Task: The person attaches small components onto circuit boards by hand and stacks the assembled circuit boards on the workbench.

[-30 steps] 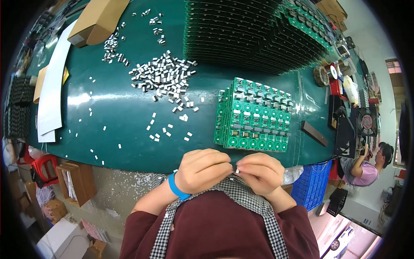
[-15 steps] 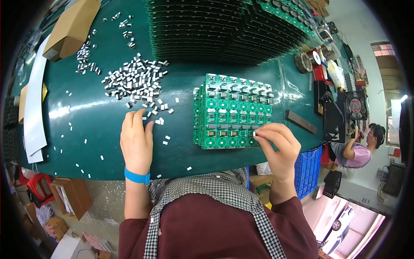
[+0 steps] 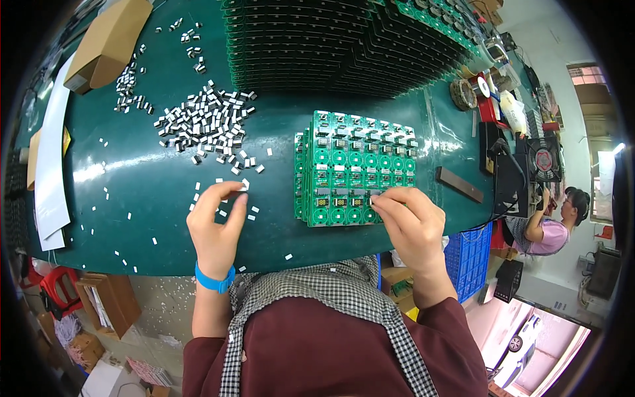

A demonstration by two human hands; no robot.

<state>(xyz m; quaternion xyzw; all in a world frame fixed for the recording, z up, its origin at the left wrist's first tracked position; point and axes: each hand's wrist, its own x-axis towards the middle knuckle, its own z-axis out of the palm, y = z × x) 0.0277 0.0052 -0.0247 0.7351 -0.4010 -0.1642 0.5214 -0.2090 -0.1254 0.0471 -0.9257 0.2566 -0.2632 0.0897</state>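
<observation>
My right hand (image 3: 418,221) has thumb and forefinger pinched at the lower display row of a green circuit board panel (image 3: 338,159), on a small block-like component mostly hidden by the fingertips. Several small digit displays (image 3: 340,202) sit in that row, left of the fingers. My left hand (image 3: 217,228), with a blue wristband, is over the table left of the panel. Its thumb and forefinger almost meet beside a small white piece (image 3: 245,183); whether they grip it is unclear. Beyond it spreads a heap of small white-and-black components (image 3: 208,119).
Tall stacks of circuit boards (image 3: 297,46) stand at the back. A dark bar (image 3: 459,184) lies right of the panel. Small white pieces (image 3: 154,241) are scattered at left, near a cardboard box (image 3: 109,43). Another person (image 3: 546,228) sits at far right by a fan (image 3: 544,157).
My right hand has moved left along the lower row, and the white piece in its pinch is now mostly hidden. My left forefinger and thumb have come closer together, slightly to the right.
</observation>
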